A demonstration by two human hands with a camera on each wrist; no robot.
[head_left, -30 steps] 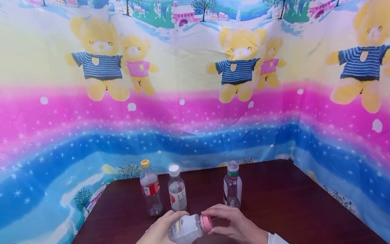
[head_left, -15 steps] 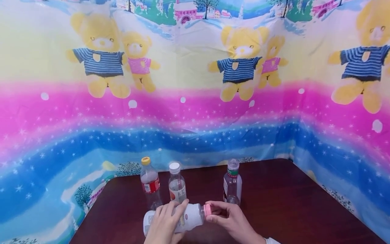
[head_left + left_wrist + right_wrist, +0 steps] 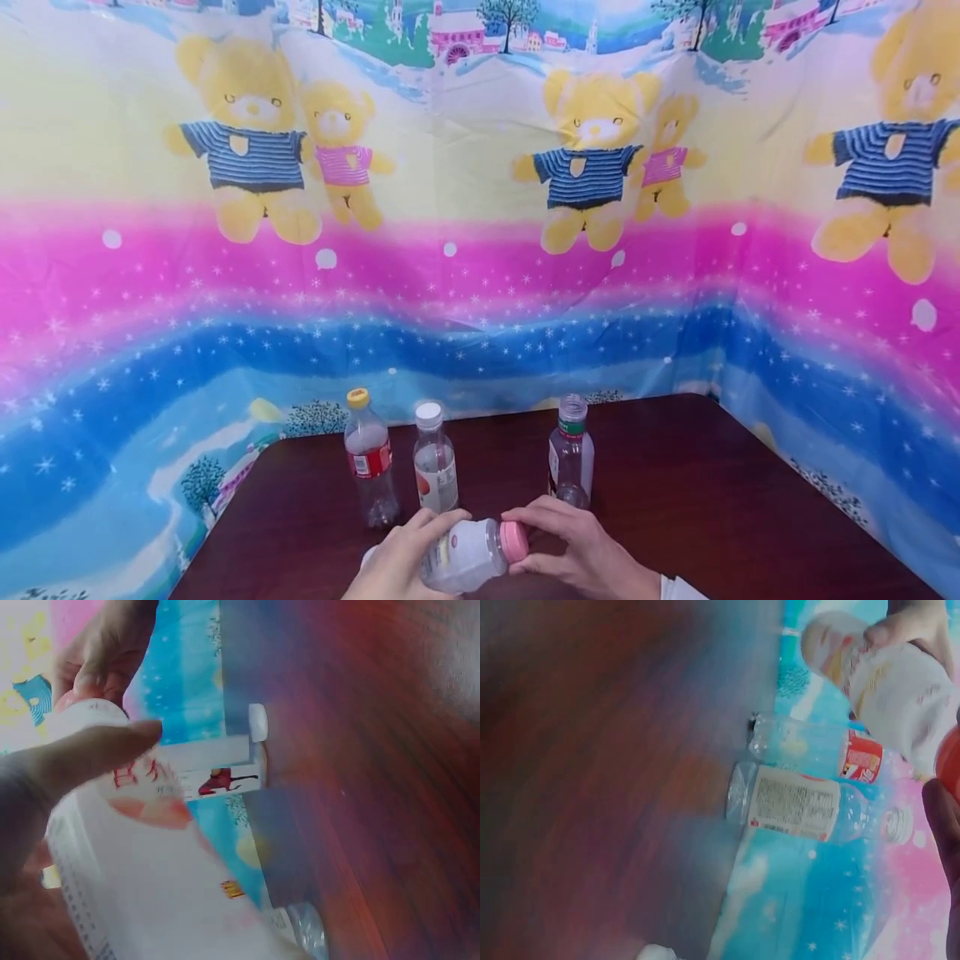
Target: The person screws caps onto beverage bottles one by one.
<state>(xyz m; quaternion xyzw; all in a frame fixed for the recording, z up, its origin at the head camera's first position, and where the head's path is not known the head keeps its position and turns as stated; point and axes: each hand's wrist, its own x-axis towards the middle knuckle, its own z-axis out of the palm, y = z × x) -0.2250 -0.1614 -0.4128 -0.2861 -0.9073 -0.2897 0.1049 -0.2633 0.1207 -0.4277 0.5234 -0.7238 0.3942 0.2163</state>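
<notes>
My left hand (image 3: 405,557) grips the body of a white-labelled plastic bottle (image 3: 467,557), which lies tilted with its neck toward the right. On its neck is a pink cap (image 3: 514,541), pinched between the thumb and fingers of my right hand (image 3: 581,546). In the left wrist view my left thumb lies across the bottle (image 3: 172,877), while my right hand (image 3: 112,645) is at its top. The right wrist view has the bottle (image 3: 900,690) held up off the table, with the cap (image 3: 949,769) at the frame's edge.
Behind the hands stand a yellow-capped bottle with a red label (image 3: 369,462), a white-capped bottle (image 3: 436,467) and an uncapped bottle with a green neck band (image 3: 572,458). They stand on a dark wooden table (image 3: 675,500), before a bear-patterned curtain (image 3: 480,275). A small white object (image 3: 258,722) lies on it.
The bottle came up and more level half a second ago, then dropped lower with its cap end tilted toward me. My right fingers have shifted their hold around the pink cap.
</notes>
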